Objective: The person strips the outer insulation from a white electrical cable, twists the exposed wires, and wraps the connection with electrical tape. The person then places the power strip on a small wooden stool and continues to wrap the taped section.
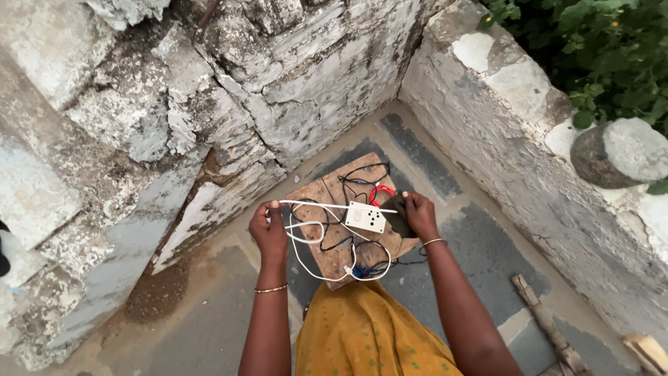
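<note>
Left hand: fingers pinched on the white cable, stretched taut towards 3 o'clock.
Wooden board: on the floor, bearing a white switch-socket plate (centre) and a red wire at 12 o'clock.
Right hand: fingers grasping the cable's other end, beside a dark object.
Stone wall: 10 o'clock.

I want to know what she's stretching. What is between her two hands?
In the head view, a taut white wire runs from the left hand to the right hand, crossing above a white switch box on the board.
</note>
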